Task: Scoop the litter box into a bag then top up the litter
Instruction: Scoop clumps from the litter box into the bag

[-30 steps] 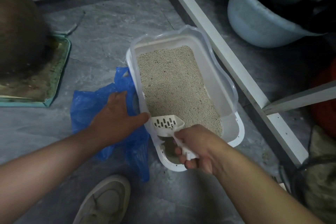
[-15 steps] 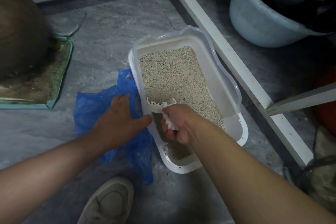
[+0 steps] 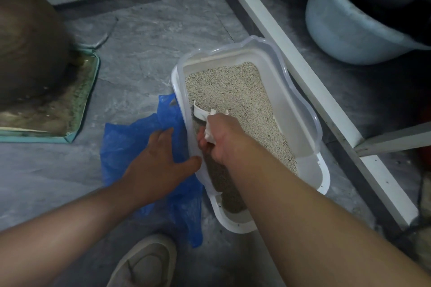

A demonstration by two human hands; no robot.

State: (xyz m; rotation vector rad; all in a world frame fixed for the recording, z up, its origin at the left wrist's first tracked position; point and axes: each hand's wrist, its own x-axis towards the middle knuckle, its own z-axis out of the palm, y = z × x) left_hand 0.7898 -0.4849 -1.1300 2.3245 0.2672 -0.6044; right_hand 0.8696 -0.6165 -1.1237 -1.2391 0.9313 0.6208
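One litter box (image 3: pixel 300 109), one white scoop (image 3: pixel 200 115) and one blue bag (image 3: pixel 121 144) sit on the grey floor (image 3: pixel 144 53). The right hand (image 3: pixel 220 137) has its grip curled round the scoop's handle; since a second ago it has pushed the scoop forward into the litter (image 3: pixel 231 91). The left hand (image 3: pixel 156 165) lies flat-fingered on the bag, thumb against the box's left rim, unmoved.

Litter box (image 3: pixel 310 170): I see smooth white plastic, with a translucent, faintly glossy rim. Litter (image 3: pixel 233 91): pale, grainy, matt. Scoop (image 3: pixel 200 116): white plastic, smooth. Bag (image 3: pixel 121 140): thin blue plastic film, crinkled. Floor (image 3: pixel 151 44): grey stone-look tile, matt, veined. Basin (image 3: pixel 345 30): pale blue plastic, dull. Shoe (image 3: pixel 144 263): beige, matt.
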